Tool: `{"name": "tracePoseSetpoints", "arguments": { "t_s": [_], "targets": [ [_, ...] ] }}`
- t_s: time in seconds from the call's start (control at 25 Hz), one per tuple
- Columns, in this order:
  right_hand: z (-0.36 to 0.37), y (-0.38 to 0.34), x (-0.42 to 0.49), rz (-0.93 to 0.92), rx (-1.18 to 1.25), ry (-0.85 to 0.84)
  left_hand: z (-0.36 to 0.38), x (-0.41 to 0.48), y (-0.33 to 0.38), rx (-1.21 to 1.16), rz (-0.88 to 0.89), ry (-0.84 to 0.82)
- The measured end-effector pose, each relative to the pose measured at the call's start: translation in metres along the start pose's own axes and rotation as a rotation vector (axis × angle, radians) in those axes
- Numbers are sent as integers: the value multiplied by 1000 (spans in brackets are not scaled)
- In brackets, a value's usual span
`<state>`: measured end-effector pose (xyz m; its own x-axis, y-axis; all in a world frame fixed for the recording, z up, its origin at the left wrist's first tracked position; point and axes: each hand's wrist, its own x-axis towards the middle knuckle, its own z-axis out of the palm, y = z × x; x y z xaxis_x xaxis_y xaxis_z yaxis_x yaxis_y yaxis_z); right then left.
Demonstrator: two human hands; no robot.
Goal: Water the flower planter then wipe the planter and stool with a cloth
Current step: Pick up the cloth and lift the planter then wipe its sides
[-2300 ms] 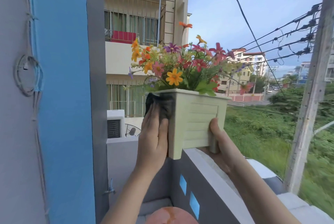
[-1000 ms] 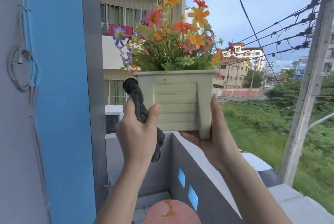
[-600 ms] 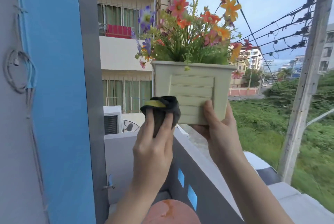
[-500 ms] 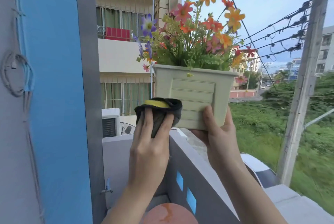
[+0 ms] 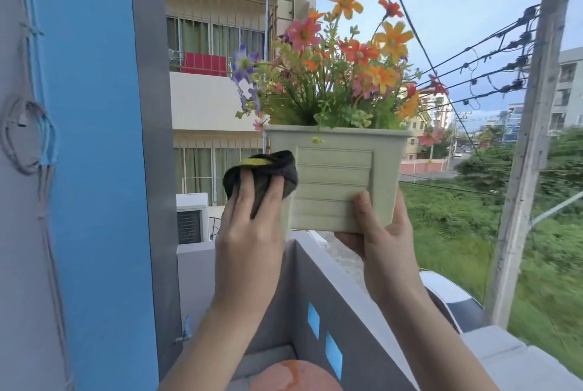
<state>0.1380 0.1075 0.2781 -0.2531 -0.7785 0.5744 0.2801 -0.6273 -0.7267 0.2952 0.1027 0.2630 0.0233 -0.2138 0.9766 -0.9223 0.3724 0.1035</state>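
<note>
You're holding the planter [image 5: 334,176] up in the air, upright, just above the ledge [image 5: 328,267]. Your right hand [image 5: 385,245] is cupping its bottom right corner from beneath, thumb curling up onto the front face. Your left hand [image 5: 252,233] is laying its fingers nearly straight over the cloth [image 5: 262,170] and pressing it against the planter's left front corner.

So the slatted front is lying to the right of the cloth, running across towards your right thumb. The left hand is the nearer one for that sweep.

The planter is looking like pale green moulded plastic, square, tapering, with a lipped rim and ridged horizontal slats whose grooves will want the cloth worked along them. The cloth is dark, soft and wadded (yellow trim showing on top). The flowers [image 5: 340,75] are standing tall and bushy above the rim.

The round orange thing at the bottom edge is probably the stool [image 5: 293,376], well below both hands.
</note>
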Motion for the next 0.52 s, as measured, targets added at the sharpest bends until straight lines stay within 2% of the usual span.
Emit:
{"name": "tracePoseSetpoints", "arguments": {
  "t_s": [0.04,0.12,0.24,0.32,0.44,0.52],
  "targets": [
    [-1,3,-1,19,12,-17,1,0,4,34,17,33],
    [-4,4,-1,47,37,-24,9,-28,13,116,184,67],
    [-12,0,6,37,25,-17,15,-72,-1,135,374,31],
    [-20,-4,11,58,20,-13,13,-64,-15,18,326,54],
    [-28,-2,16,98,16,-33,4,-21,-11,-302,83,142],
    [-29,2,15,127,42,-71,1,7,1,-558,13,64]
  ]
}}
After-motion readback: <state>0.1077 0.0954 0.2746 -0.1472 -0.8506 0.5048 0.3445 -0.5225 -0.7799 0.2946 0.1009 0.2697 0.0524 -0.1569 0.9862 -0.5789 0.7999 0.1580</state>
